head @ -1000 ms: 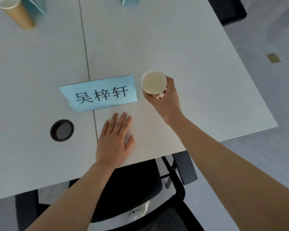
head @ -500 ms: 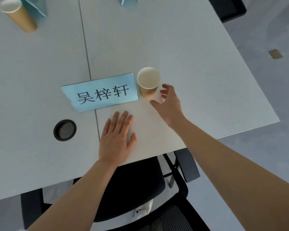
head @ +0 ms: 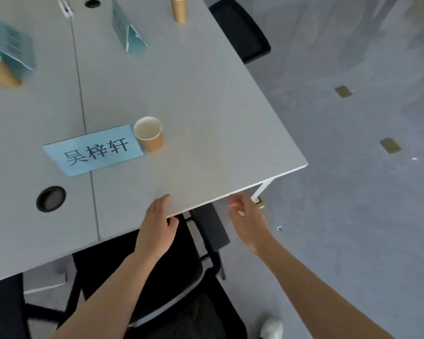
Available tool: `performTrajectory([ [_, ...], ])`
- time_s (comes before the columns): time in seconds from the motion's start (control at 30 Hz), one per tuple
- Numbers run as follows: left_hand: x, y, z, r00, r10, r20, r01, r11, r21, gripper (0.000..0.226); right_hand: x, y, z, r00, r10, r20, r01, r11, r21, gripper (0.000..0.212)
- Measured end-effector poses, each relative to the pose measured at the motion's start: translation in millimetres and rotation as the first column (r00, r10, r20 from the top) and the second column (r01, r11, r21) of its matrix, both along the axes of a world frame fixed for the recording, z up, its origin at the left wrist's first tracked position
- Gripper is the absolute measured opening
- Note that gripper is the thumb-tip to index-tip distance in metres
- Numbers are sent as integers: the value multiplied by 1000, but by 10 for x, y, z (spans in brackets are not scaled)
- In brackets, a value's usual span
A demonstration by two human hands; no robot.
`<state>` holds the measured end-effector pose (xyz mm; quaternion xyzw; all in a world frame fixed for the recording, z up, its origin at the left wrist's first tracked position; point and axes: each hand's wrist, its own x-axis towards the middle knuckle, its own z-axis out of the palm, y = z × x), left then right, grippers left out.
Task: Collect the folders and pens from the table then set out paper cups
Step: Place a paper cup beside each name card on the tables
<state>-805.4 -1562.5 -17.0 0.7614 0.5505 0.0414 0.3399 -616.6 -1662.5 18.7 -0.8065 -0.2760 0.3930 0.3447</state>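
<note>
A brown paper cup (head: 150, 134) with a white inside stands upright on the grey table (head: 201, 106), touching the right end of a blue name card (head: 93, 151). Two more brown cups stand farther off, one at the far left (head: 0, 73) and one at the top (head: 179, 8). My left hand (head: 157, 223) lies at the table's near edge, its fingers resting on the top, holding nothing. Off the table's near corner my right hand (head: 247, 221) hangs in the air with loosely curled fingers, also holding nothing.
Two folded blue name cards stand at the back, one left (head: 12, 45) and one middle (head: 127, 35). A round cable hole (head: 51, 198) is set in the table. A black office chair (head: 162, 277) sits under the near edge, another chair (head: 242, 28) at the far side.
My right hand let go of the cup beside the name card and drew back off the table's corner. My left hand slid back to the near edge. The view swung out and to the right.
</note>
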Motion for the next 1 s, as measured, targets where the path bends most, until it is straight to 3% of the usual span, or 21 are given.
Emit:
performTrajectory([
  [0.27, 1213, -1320, 467, 986, -4, 164, 15, 997, -69, 41, 1004, -1595, 347, 1000, 1, 22, -2, 1000, 30, 24],
  [0.5, 2317, -2223, 833, 967, -22, 255, 52, 992, -111, 29, 1833, -2384, 633, 995, -82, 49, 80, 996, 30, 20],
  [0.77, 3025, -2274, 881, 965, 8, 263, 15, 996, -85, 25, 2757, -2247, 811, 995, -68, 72, 62, 995, 77, 24],
  [1.0, 3749, -1476, 856, 962, 102, 254, -78, 992, -100, 28, 3623, -1375, 837, 994, 44, 98, -53, 995, 84, 23],
])
